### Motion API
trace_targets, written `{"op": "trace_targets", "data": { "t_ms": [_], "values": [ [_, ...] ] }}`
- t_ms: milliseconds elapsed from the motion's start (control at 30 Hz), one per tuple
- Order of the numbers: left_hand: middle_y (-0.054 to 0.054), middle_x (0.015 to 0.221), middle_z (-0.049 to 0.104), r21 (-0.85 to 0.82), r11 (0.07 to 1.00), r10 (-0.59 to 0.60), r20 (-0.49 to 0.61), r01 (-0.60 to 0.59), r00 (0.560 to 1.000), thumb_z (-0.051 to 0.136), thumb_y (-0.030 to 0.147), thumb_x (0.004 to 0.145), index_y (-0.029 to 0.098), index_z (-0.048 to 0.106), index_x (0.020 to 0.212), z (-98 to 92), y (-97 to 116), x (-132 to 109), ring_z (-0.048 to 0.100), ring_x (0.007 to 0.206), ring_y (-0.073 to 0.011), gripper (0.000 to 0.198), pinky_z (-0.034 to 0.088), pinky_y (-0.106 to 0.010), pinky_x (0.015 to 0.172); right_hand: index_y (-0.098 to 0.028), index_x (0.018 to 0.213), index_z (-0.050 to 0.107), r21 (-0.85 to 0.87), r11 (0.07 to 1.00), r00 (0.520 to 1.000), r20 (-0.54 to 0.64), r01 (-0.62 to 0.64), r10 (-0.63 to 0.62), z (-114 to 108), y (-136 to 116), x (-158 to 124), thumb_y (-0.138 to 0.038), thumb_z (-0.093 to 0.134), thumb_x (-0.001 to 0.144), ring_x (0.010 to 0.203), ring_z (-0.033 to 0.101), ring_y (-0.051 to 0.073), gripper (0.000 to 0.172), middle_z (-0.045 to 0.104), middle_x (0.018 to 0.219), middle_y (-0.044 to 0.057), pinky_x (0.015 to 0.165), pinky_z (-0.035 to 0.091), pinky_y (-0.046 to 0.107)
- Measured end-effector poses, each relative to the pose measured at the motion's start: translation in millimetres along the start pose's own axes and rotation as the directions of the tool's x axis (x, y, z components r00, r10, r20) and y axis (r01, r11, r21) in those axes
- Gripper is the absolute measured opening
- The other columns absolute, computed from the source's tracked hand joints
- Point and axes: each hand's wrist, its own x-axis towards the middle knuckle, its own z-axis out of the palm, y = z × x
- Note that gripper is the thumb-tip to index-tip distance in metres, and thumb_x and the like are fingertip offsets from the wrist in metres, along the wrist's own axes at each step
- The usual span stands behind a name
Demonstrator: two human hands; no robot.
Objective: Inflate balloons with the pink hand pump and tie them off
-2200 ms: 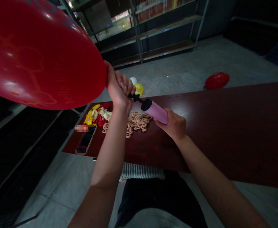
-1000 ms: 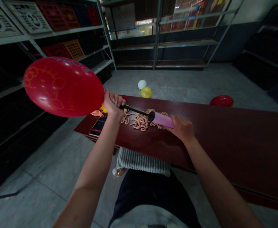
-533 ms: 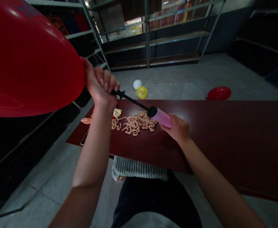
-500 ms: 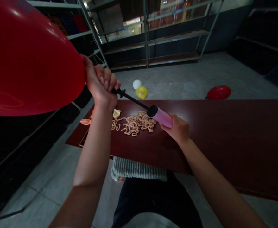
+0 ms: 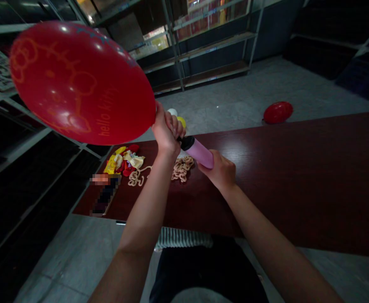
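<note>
Concrete floor beyond the hands carries 3 blown-up balloons; the left hand clamps a plump red balloon at its neck, the right hand wraps a pink hand pump, and flat balloons lie on the tabletop left of both hands.

1. We record a dark red wooden table bearing a heap of flat yellow, red and cream balloons, curled tan strips and a pixelated flat object.
2. On the grey concrete floor we note a red balloon, a white balloon and a yellow balloon.
</note>
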Motion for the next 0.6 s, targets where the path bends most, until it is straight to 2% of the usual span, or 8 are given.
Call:
{"op": "trace_targets", "data": {
  "t_ms": [133, 267, 433, 600],
  "values": [
    [0.006, 0.038, 0.017, -0.057, 0.998, -0.006, -0.087, 0.001, 0.996, 0.038, 0.057, 0.097, 0.020, 0.020, 0.049, -18.2, 6, 0, 0.013, 0.031, -0.0065, 0.064, 0.013, -0.027, 0.037, -0.018, 0.106, 0.061, -0.005, 0.998, 0.998, 0.012, 0.064, -0.064, 1, 1, 1, -0.048, 0.063, 0.081, 0.071, 0.067, 0.021, 0.039, 0.072, 0.086, 0.006, 0.060, 0.041, 0.030],
    [0.007, 0.038, 0.018, -0.094, 0.996, -0.026, -0.183, 0.009, 0.983, 0.044, 0.060, 0.094, 0.019, 0.021, 0.049, -50.0, 13, 0, 0.016, 0.031, -0.0060, 0.065, 0.017, -0.024, 0.036, -0.018, 0.107, 0.063, -0.025, 0.987, 0.985, 0.057, 0.162, -0.160, 0, -4, 0, -0.045, 0.061, 0.083, 0.072, 0.066, 0.020, 0.036, 0.072, 0.088, 0.006, 0.061, 0.040, 0.030],
    [0.007, 0.037, 0.019, -0.174, 0.985, -0.053, -0.256, 0.008, 0.965, 0.041, 0.051, 0.098, 0.019, 0.022, 0.048, -90.2, 23, -7, 0.017, 0.031, -0.0066, 0.062, 0.019, -0.023, 0.036, -0.016, 0.103, 0.065, -0.095, 0.942, 0.945, 0.090, 0.323, -0.315, -4, -13, -3, -0.044, 0.061, 0.084, 0.067, 0.064, 0.018, 0.034, 0.071, 0.080, 0.005, 0.060, 0.040, 0.030],
    [0.007, 0.038, 0.020, -0.217, 0.974, -0.002, -0.298, -0.066, 0.954, 0.044, 0.050, 0.097, 0.018, 0.021, 0.049, -121.5, 40, -17, 0.018, 0.031, -0.0062, 0.062, 0.020, -0.023, 0.037, -0.016, 0.107, 0.065, -0.106, 0.900, 0.904, 0.111, 0.424, -0.413, -4, -13, -6, -0.042, 0.063, 0.083, 0.069, 0.066, 0.019, 0.036, 0.072, 0.083, 0.006, 0.063, 0.043, 0.030]
  ]
}}
